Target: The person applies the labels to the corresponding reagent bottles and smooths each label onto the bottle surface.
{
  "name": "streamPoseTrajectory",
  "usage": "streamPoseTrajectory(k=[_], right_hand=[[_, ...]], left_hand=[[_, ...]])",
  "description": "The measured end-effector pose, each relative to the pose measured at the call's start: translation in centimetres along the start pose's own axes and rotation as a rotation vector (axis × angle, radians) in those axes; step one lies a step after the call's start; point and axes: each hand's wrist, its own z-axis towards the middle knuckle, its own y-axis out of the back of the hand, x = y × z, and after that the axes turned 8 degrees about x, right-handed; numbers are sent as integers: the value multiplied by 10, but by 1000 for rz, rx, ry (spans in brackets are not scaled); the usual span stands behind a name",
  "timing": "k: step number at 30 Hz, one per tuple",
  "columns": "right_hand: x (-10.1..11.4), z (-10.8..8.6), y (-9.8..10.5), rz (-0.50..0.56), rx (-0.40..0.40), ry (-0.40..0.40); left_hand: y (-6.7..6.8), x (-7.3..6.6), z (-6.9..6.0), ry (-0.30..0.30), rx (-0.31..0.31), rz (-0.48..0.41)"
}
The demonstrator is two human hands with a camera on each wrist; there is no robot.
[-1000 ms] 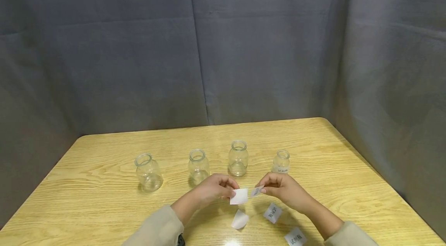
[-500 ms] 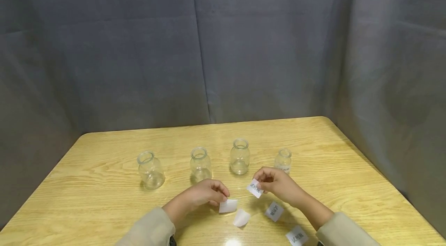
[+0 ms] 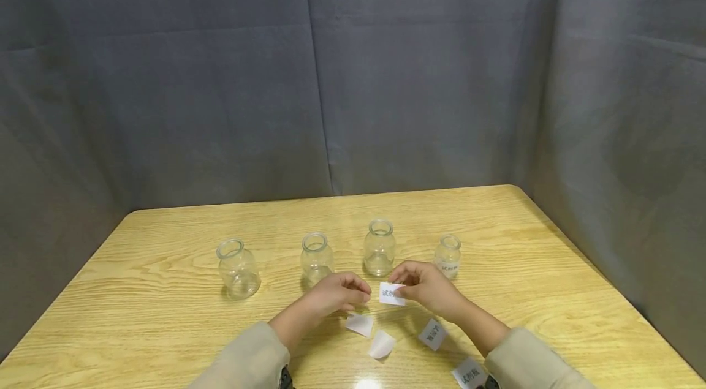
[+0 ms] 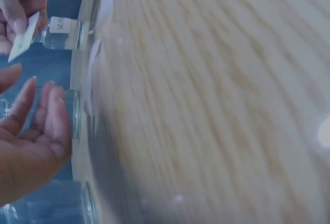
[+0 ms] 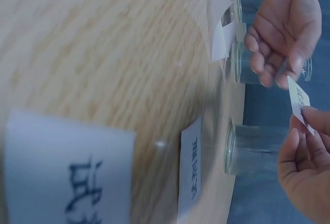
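My right hand (image 3: 432,291) pinches a small white label (image 3: 388,293) with dark writing between thumb and fingers, above the table. Just left of it, my left hand (image 3: 331,296) hovers with fingers loosely bent and nothing in them. In the left wrist view the left hand's (image 4: 38,136) fingers are spread apart, away from the label (image 4: 23,38). Below the hands lie two blank white paper pieces (image 3: 360,324), one curled (image 3: 381,345). Two more written labels (image 3: 432,334) lie near the right forearm, the closer one (image 3: 469,373) partly covered by the sleeve.
Several clear glass jars stand in a row behind the hands: one at left (image 3: 239,272), one behind the left hand (image 3: 317,260), one in the middle (image 3: 379,248). A jar at right (image 3: 448,254) bears a written label. Grey curtains (image 3: 220,83) enclose the wooden table (image 3: 165,315).
The left hand let go of a blank paper piece, which now lies on the table, then rose toward the label. The right hand turned the label's writing forward and shifted slightly left.
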Motion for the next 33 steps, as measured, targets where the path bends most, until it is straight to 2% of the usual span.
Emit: streamPoseTrajectory(k=[3,7,14,19,22,26,28,30,33], right_hand=[[-1,1,-1,14,-2,6],[0,1,-2,10,-18,2],[-1,5,-4,9,-95,-14],[-4,10,-4,89,-160,-45],[-9,12,-3,121,-164,-53],[-15,18,-3,82,-204,-82],[-17,22,-3,64,-237,-104],[-18,26,-3,46,-271,-122],[-18,31,-3,9,-303,-137]], left_hand=[[-6,-2,5,-41,3,-70],[-13,-4,11,-86,-13,-115],[-14,-7,18,-110,-88,-130],[-14,-3,23,-125,-149,-143],[-17,-5,25,-133,-184,-131],[-19,-7,27,-132,-236,-73],[-18,-6,30,-122,-266,-42],[-17,0,38,-112,-294,-21],[-17,0,41,-92,-355,6]])
